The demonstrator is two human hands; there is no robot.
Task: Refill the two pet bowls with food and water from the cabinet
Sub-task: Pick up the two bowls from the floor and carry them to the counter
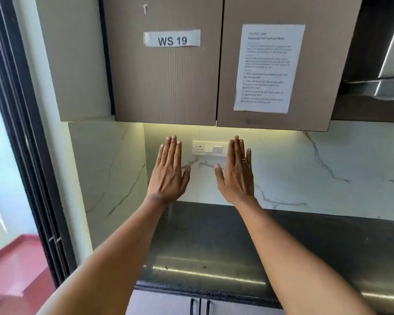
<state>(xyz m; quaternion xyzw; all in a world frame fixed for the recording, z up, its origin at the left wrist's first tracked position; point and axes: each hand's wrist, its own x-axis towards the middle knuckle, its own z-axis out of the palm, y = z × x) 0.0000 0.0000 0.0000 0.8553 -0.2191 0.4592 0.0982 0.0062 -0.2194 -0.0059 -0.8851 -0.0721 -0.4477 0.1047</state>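
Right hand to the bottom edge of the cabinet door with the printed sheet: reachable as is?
Probably yes. The right hand is open and holds nothing, raised just below that cabinet door, which is shut. Nothing shows between the hand and the door's lower edge.

Open room lies between the underside of the cabinet (166,92) and the counter (214,242). The left hand (168,176) and right hand (236,176) are held flat in it, side by side with a gap between them. The cabinet's two doors are closed and meet at a thin seam, above the hands. The marble back wall (305,169) closes the space behind. A socket plate (208,148) sits on it, between the hands near the fingertips (173,138). A marble side wall (109,178) shuts the left end, with a dark window frame (32,155) beside it. To the right the counter reaches the picture's edge, and a steel hood (391,71) juts out beside the cabinet.
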